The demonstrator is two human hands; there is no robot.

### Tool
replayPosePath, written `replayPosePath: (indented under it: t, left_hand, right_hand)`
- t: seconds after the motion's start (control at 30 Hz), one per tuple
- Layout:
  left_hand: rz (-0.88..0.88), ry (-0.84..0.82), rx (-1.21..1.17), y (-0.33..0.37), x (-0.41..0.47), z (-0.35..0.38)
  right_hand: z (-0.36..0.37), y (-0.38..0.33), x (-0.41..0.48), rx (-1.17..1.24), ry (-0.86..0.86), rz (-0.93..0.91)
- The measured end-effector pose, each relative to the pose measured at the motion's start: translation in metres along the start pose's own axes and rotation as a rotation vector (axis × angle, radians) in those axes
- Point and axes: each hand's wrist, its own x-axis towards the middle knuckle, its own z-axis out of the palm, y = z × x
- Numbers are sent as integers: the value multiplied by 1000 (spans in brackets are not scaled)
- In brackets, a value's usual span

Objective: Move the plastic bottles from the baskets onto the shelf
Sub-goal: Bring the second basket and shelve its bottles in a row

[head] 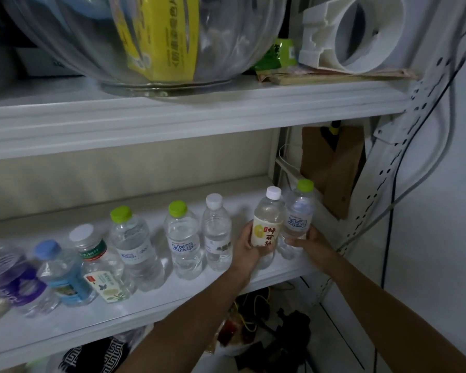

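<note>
A row of several plastic bottles stands on the white shelf, among them a green-capped bottle and a white-capped clear bottle. At the row's right end my left hand grips a white-capped bottle with a yellow and white label. Right beside it my right hand grips a green-capped bottle with a blue logo. Both held bottles are upright at the shelf's right end, close together. No basket is in view.
The upper shelf carries a large clear water jug and a white foam block. A perforated metal upright and cables run down the right side. Brown cardboard leans at the back right. Dark clutter lies below.
</note>
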Motion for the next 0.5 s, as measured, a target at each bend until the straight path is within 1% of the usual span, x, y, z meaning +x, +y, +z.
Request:
replayPosePath:
  t: [0.13,0.27,0.33,0.43,0.5]
  left_hand:
    - [32,-20,74,-6,-2,-1]
    - [93,-22,138,-11,-8,0]
    - [139,2,193,-14,-11,1]
    - [225,79,359,-20,-15,4]
    - [229,136,526,-24,-17,5]
  right_hand:
    - [4,1,-3,-59,10,-20]
    - [18,-5,-5,-243,164,-91]
    - [22,-7,-8,-292,194,-127]
    - [23,-8,-13,-291,151,-148]
    - [19,-9,-15,-251,134,-131]
